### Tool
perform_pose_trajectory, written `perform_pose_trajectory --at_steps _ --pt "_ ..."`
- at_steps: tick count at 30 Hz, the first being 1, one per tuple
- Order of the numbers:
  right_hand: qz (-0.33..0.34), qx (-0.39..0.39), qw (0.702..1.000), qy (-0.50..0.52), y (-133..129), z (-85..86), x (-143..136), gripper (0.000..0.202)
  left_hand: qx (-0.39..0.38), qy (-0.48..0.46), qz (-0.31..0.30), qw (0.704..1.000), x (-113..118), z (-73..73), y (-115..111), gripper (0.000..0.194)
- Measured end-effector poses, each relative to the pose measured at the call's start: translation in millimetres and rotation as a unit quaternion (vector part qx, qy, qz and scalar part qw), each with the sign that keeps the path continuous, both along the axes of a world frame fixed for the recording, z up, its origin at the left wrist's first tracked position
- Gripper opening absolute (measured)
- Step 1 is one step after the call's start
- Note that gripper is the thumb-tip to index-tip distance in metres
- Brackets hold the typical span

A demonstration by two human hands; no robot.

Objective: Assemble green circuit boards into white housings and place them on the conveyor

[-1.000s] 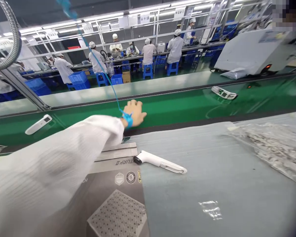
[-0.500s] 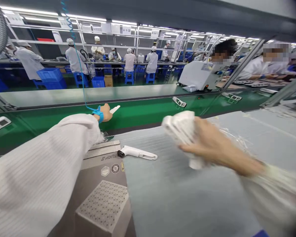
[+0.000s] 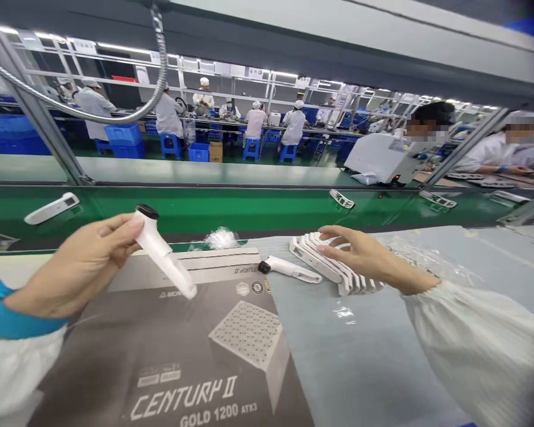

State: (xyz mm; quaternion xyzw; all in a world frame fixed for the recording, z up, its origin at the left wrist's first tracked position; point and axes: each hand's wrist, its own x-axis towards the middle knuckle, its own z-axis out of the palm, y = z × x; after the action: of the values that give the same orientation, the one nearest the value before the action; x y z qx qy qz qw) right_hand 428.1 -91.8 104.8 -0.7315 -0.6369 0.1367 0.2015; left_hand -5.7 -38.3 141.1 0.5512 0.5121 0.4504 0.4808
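My left hand [image 3: 93, 255] pinches a white handle-shaped part [image 3: 162, 252] by its black-tipped upper end, tilted above the printed cardboard [image 3: 160, 332]. A row of several white shells [image 3: 315, 261] rests on the grey foam sheet [image 3: 360, 356]. Over its right part is my right hand [image 3: 353, 249], fingers apart; whether the fingertips touch the shells is unclear. Between the hands, another white part with a black end [image 3: 291, 268] lies across the edge of cardboard and foam.
Beyond the worktop runs a green conveyor [image 3: 249, 210] carrying a white device [image 3: 52, 208] at left and white frames [image 3: 342, 199] at right. Clear plastic [image 3: 222, 238] lies near its edge. Metal posts and a flexible hose [image 3: 161, 59] stand overhead. People work in back.
My left hand has drawn back from the conveyor with a white part. The white shells my right hand carried now rest on the foam, and its fingers have opened. The view has shifted left.
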Motion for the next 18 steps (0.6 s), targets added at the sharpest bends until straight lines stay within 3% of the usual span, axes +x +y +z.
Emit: perform_pose_trajectory --at_steps 2,4,7,10,13,18 --pt "0.069 -0.011 0.994 0.086 6 9.3 -45 0.045 -0.083 -0.080 -0.033 0.993 -7 -20.0 4 0.042" --pt "0.143 -0.007 0.978 0.150 17 4.4 -98 0.037 -0.174 -0.129 -0.049 0.975 -4 -42.7 15 0.045" --pt "0.182 0.018 0.953 0.241 41 -25.6 -175 0.034 -0.201 -0.160 -0.014 0.966 11 -75.1 29 0.043" --pt "0.158 0.093 0.930 0.318 62 -60.3 -230 0.035 -0.165 -0.184 -0.103 0.963 23 -97.4 28 0.036" --pt "0.124 0.150 0.932 0.305 68 -78.2 -255 0.031 -0.146 -0.145 -0.175 0.963 23 -108.9 18 0.053" --pt "0.165 0.227 0.953 0.114 68 -80.6 -248 0.013 0.007 0.012 -0.154 0.988 12 -114.5 15 0.040"
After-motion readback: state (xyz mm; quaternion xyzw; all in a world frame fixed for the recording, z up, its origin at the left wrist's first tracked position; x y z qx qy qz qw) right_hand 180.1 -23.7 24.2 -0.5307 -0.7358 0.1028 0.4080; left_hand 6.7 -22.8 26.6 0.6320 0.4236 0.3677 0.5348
